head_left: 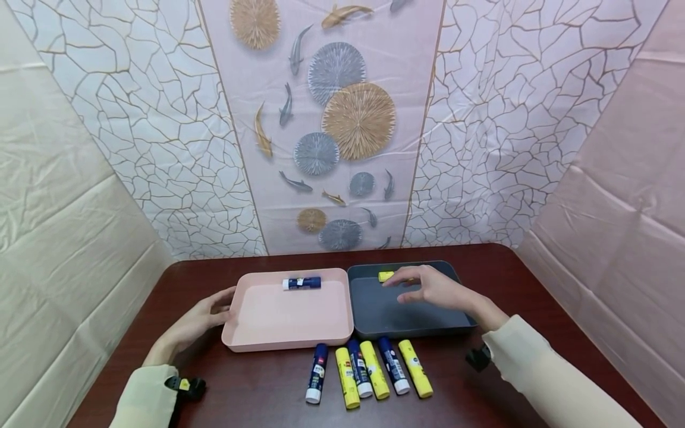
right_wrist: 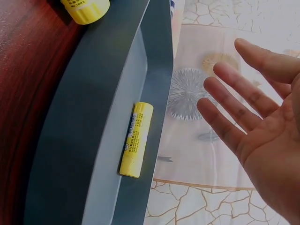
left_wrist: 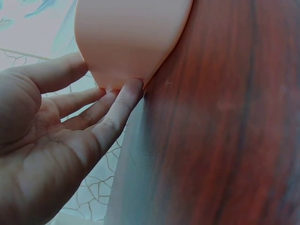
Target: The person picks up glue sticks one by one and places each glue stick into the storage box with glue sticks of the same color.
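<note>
At the left end of a pink tray (head_left: pixel 294 315), my left hand (head_left: pixel 198 324) rests its fingertips against the outer wall; in the left wrist view the fingers are fairly straight. A blue glue stick (head_left: pixel 302 283) with a white cap lies near that tray's back wall. Over the dark grey tray (head_left: pixel 380 312), my right hand (head_left: pixel 428 288) hovers with spread fingers and holds nothing. A yellow glue stick (right_wrist: pixel 136 140) lies inside the grey tray along its back wall; in the head view the right hand partly covers it.
In front of the trays lie several glue sticks in a row, blue and yellow alternating, from a blue glue stick (head_left: pixel 317 374) to a yellow glue stick (head_left: pixel 415 370). The trays stand side by side on a dark red wooden table (head_left: pixel 241 386). Patterned cloth (head_left: pixel 342 196) hangs behind.
</note>
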`<action>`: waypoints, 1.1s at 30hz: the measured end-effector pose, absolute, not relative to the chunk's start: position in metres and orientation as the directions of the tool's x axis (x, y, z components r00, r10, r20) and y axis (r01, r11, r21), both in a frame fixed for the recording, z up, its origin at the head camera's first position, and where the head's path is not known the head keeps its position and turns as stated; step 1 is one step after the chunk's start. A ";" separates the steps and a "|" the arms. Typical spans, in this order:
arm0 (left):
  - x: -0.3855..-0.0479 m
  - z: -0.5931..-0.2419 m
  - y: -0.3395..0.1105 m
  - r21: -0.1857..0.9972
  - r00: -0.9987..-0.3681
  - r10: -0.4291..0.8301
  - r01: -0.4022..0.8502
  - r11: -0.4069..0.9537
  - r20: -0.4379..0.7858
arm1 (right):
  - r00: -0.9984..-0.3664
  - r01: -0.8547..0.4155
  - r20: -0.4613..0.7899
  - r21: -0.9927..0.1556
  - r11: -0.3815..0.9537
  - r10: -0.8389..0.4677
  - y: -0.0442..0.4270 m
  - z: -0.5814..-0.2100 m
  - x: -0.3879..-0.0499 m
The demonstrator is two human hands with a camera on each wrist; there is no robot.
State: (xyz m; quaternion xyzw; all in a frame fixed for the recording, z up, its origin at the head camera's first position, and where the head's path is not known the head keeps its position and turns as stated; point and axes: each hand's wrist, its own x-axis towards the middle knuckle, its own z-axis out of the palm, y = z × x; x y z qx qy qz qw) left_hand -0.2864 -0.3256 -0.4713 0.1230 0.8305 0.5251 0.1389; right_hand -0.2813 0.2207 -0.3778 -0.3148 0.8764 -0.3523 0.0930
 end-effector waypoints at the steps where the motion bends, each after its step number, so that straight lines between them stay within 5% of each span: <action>1: -0.286 -0.471 -0.326 0.907 -0.932 0.348 0.056 0.417 -0.102 | -0.783 -0.486 0.056 -0.676 0.554 -0.619 0.221 -0.378 -0.281; 33: -0.286 -0.470 -0.324 0.900 -0.933 0.345 0.061 0.431 -0.101 | -0.649 -0.530 -0.023 -0.703 0.473 -0.761 0.242 -0.376 -0.239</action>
